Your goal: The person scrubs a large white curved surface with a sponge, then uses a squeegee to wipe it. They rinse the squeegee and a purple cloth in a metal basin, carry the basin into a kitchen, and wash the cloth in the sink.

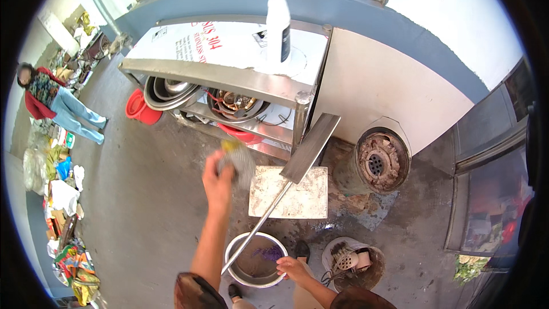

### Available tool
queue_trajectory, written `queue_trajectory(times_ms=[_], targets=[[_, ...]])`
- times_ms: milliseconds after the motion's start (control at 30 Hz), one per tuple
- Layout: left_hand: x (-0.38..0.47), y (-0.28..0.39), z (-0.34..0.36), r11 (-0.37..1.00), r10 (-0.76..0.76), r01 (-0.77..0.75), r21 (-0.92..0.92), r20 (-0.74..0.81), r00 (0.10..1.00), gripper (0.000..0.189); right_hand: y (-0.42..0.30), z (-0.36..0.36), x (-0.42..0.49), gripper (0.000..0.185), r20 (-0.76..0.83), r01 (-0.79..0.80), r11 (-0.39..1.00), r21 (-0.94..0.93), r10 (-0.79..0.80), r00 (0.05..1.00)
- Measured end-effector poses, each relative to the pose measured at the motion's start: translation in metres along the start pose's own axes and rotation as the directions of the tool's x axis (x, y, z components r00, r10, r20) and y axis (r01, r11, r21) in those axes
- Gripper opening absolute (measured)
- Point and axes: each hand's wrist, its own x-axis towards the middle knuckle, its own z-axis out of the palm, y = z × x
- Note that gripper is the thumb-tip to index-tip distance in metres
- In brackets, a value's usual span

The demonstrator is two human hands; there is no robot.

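Observation:
My left hand (218,176) is raised and grips a blurred grey-and-yellow cloth-like item (238,165). Low on the right, my right hand (294,269) has its fingers at the rim of a round metal basin (230,245). Whether it grips the rim is unclear. Brownish water and a purple scrap (269,253) are in the basin. A long-handled tool with a flat grey head (311,148) slants across the view. Its metal pole (266,214) passes above the basin, and its lower end lies beside my left forearm.
A steel shelf unit (206,68) carries a spray bottle (278,30), with pots (171,92) below. Right of it stand a coal stove (379,161) and a bucket (373,266) of debris. A pale board (287,206) lies ahead. A person (55,98) stands far left near piled clutter (64,195).

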Motion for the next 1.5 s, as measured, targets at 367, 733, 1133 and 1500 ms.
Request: queue_trajectory(times_ms=[367, 733, 1133, 1500], targets=[[0.205, 0.041, 0.12, 0.587, 0.263, -0.385, 0.712, 0.282, 0.923, 0.058, 0.018, -0.022, 0.006, 0.024, -0.033, -0.005, 0.991, 0.137, 0.01, 0.999], [-0.007, -0.006, 0.021, 0.951, 0.176, -0.242, 0.195, 0.303, 0.937, 0.029, 0.035, -0.008, 0.022, 0.021, -0.073, -0.075, 0.982, 0.175, 0.089, 0.993], [-0.398, -0.248, -0.215, 0.698, -0.68, 0.421, 0.579, 0.349, 0.645, 0.025, 0.168, 0.037, 0.045, 0.019, -0.335, -0.122, 0.992, 0.014, 0.119, 0.935], [-0.447, -0.409, -0.273, 0.535, -0.703, 0.527, 0.66, 0.003, 0.711, 0.024, 0.274, 0.013, 0.198, 0.044, -0.22, 0.017, 0.643, -0.766, -0.287, 0.932]])
